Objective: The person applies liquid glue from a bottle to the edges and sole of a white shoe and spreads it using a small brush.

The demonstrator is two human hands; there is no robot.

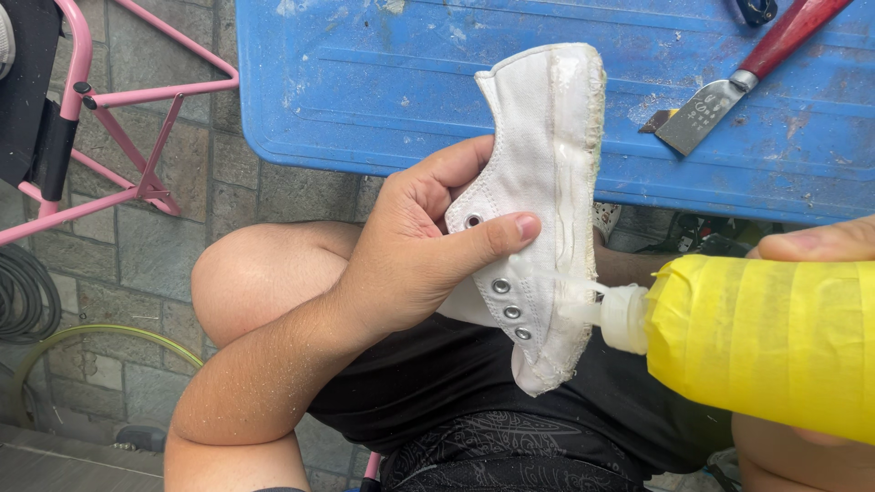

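My left hand grips a small white canvas shoe by its side, thumb across the eyelets, sole edge turned to the right. My right hand, mostly hidden, holds a squeeze bottle wrapped in yellow tape. The bottle's white nozzle touches the shoe's rubber rim, where a clear line of glue runs along the seam. The shoe hangs over my lap, in front of the blue table.
A blue plastic table fills the top. A red-handled knife lies on it at the right. A pink metal frame stands at the left on stone paving, with hoses below it.
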